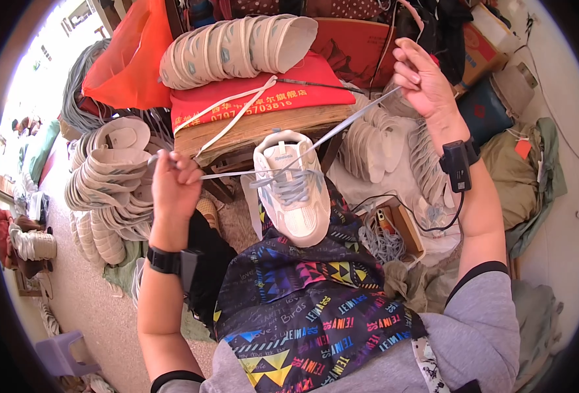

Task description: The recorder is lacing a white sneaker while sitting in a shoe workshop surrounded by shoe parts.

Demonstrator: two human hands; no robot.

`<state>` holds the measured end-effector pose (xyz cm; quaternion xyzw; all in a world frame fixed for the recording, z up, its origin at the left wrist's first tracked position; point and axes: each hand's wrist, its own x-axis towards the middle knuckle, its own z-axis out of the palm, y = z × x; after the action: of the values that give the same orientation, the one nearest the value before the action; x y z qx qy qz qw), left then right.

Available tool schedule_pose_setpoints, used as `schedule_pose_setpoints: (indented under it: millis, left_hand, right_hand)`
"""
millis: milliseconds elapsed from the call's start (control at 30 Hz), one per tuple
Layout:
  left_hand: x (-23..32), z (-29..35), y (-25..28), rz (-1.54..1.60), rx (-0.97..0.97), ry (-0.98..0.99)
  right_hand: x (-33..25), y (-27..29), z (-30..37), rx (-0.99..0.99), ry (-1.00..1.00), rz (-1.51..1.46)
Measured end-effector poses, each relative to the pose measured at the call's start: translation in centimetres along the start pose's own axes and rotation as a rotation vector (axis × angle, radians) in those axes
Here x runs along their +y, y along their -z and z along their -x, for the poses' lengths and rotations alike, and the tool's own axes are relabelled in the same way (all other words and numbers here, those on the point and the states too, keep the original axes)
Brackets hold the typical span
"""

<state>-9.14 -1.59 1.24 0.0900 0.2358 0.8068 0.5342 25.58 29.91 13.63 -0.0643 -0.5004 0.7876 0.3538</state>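
A white and grey sneaker (302, 226) rests on my lap, its toe toward me, over a dark apron (302, 295) with bright prints. Pale grey shoelace (352, 122) threads through its eyelets, and both ends are pulled taut out to the sides. My left hand (177, 183), left of the shoe, is closed on one lace end. Up at the right, my right hand (417, 78) grips the other end with bent fingers. Over the tongue the two lace ends cross.
Ahead stands a wooden bench (214, 137) with a red bag (329, 97) and a row of nested shoe uppers (230, 52). More uppers pile up at left (116, 177) and right (374, 144). A cardboard box (407, 229) with loose laces (378, 241) sits right of the shoe.
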Motion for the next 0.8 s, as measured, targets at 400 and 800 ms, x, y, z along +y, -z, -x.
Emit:
schedule_pose_setpoints:
  millis: [400,800]
  left_hand:
    - [6.2,2.0,2.8,-0.350,0.367,-0.238]
    - [3.4,2.1,-2.0,-0.940,0.427,-0.257]
  right_hand:
    - [1.6,4.5,2.0,0.490,0.071,0.451]
    - [4.6,3.2,3.8,0.443,-0.091,0.599]
